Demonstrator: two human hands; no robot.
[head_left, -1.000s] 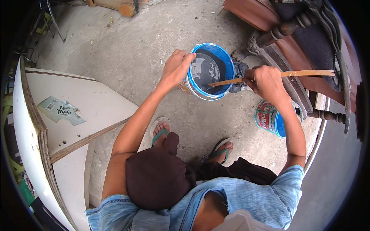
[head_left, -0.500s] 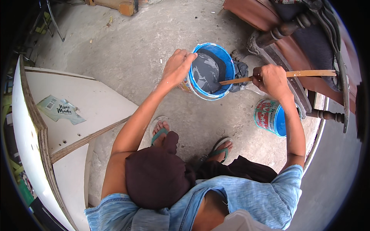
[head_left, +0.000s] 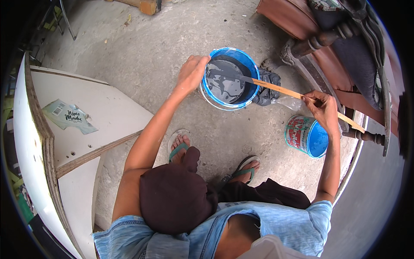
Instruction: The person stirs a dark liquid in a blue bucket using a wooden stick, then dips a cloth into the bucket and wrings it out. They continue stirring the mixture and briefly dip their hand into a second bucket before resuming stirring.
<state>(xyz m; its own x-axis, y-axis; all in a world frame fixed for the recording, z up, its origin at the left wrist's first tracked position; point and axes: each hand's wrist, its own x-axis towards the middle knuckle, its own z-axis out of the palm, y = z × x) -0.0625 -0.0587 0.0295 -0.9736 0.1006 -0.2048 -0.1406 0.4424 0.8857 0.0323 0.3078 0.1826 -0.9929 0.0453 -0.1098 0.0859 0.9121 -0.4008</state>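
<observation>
A blue-rimmed bucket (head_left: 249, 64) stands on the concrete floor ahead of me, with dark grey paint (head_left: 224, 88) inside. My left hand (head_left: 192, 74) is closed on the bucket's left rim, fingers over the edge. In my right hand (head_left: 323, 110) is a flat wooden stick (head_left: 278, 88), gripped towards its back end. The stick slants over the bucket's right rim, and its front part is coated in grey paint above or at the paint surface; I cannot tell whether it touches. Nearer to me, below my right hand, a smaller bucket (head_left: 297, 133) with a blue inside lies tilted.
A black plastic bag (head_left: 268, 88) lies against the bucket's right side. Upholstered furniture with dark carved wood (head_left: 323, 41) fills the far right. To my left is a white board piece (head_left: 112, 110) with a torn label. My sandalled feet (head_left: 179, 144) are close below the bucket.
My right hand has moved right and towards me, drawing the stick's painted end up out of the paint. The bucket appears slightly further left, my left hand still on its rim.
</observation>
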